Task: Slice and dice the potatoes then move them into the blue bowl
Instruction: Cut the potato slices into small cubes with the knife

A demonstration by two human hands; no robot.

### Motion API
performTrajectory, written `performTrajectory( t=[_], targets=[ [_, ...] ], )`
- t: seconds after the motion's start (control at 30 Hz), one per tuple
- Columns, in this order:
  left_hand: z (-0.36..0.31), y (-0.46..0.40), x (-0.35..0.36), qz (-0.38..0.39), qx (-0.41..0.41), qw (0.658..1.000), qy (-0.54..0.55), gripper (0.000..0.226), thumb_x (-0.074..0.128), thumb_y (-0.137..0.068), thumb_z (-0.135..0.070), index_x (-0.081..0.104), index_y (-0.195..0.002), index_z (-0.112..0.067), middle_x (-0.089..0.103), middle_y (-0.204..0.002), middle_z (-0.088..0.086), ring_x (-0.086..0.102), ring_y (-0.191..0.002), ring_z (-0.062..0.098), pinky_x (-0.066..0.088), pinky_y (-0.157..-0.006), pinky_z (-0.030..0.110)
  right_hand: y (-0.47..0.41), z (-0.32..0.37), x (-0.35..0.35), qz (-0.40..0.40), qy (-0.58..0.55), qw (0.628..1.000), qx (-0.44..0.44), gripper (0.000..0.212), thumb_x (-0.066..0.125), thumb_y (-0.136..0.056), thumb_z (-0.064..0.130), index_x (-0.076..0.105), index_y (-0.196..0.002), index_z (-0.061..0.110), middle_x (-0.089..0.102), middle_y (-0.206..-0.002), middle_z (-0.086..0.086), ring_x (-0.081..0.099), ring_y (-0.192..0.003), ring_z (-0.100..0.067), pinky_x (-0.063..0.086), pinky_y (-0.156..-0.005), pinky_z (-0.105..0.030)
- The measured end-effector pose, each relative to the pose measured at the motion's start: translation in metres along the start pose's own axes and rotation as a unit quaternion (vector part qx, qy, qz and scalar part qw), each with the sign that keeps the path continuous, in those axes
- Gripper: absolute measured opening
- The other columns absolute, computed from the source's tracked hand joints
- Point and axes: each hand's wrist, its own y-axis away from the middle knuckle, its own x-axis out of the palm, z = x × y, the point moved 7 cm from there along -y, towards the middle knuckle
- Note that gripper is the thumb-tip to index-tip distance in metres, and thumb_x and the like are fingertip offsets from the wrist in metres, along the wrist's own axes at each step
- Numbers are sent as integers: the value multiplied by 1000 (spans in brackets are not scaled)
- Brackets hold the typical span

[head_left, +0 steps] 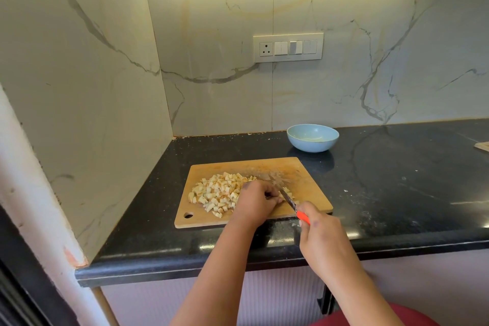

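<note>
The left hand [255, 200] curls down on the last potato bit beside the pale diced potato heap [215, 192] on the tan wooden board [304, 177], steadying it for the orange-handled knife [291, 202] gripped by the right hand [321, 233], while the empty blue ceramic bowl [313, 137] waits at one o'clock.

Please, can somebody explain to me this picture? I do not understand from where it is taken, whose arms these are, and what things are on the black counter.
There is no machine here. A person wears a camera on the head, so you look down over their own arms. On the black counter lies a wooden cutting board with a heap of diced potato pieces. The right hand grips a knife by its orange handle, the blade reaching over the board. The left hand is curled on the board beside the blade; what it holds down is hidden. Behind the board stands a blue bowl, with no potato in it yet.
</note>
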Motion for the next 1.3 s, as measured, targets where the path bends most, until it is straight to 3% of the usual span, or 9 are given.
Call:
performTrajectory(
  t=[0.17,0.27,0.4,0.53,0.63,0.83,1.17,1.23,1.3],
  targets=[
    [0,-2,1,11,7,1000,-2,8,75,-84,-18,77,-89,-12,73,-93,-1,63,-91,11,48,-86,22,-7,0,12,46,22,998,36,33,44,-91,4,51,-112,29,55,-75,2,55,-65,-15,48,-55,-36],
    [0,-3,2,12,7,1000,-5,7,76,-83,-18,78,-88,-12,73,-89,-2,64,-90,11,51,-87,27,-21,7,14,73,49,995,44,42,41,-90,1,50,-123,25,50,-74,3,50,-63,-15,40,-50,-30],
    [-1,0,1,2,12,1000,-12,11,75,-84,-19,77,-92,-11,74,-93,-1,64,-92,12,50,-88,26,-20,11,12,88,61,993,52,37,39,-91,2,50,-121,22,46,-72,3,45,-61,-11,34,-46,-27],
    [2,5,-1,-17,20,998,-48,17,74,-86,-28,75,-98,-16,69,-101,-5,61,-94,11,48,-86,25,4,-3,-8,90,30,994,59,23,48,-92,7,58,-104,24,50,-76,6,50,-62,-8,43,-52,-25],
    [0,5,0,-12,25,998,-50,18,71,-88,-29,75,-102,-17,68,-106,-3,60,-97,12,47,-88,25,9,-8,-29,76,-9,996,42,19,51,-95,12,57,-96,30,54,-74,7,48,-55,-5,36,-44,-14],
    [4,8,-2,-1,1,1000,-28,21,68,-91,-25,74,-110,-17,72,-109,-3,63,-101,11,46,-90,21,4,0,-26,-21,-43,999,16,24,54,-94,12,62,-112,26,57,-71,5,52,-55,-5,40,-45,-14],
    [4,9,-8,-37,7,999,-5,9,73,-85,-13,77,-93,-11,74,-95,0,65,-90,12,51,-86,24,5,7,-1,-10,-24,1000,-18,23,53,-94,11,61,-113,22,54,-70,7,49,-57,-4,30,-46,-11],
    [4,8,-7,-36,5,999,-5,9,73,-85,-13,77,-94,-11,74,-96,0,65,-92,12,49,-87,23,4,8,3,-6,-17,1000,-14,23,51,-95,11,60,-113,22,53,-70,7,50,-58,-6,33,-47,-13],
    [5,8,-7,-36,6,999,-11,10,73,-85,-15,77,-94,-12,74,-95,-1,65,-92,14,48,-93,27,0,8,9,16,6,1000,-3,24,48,-94,11,58,-112,24,55,-71,5,53,-61,-10,46,-51,-25]
  ],
)
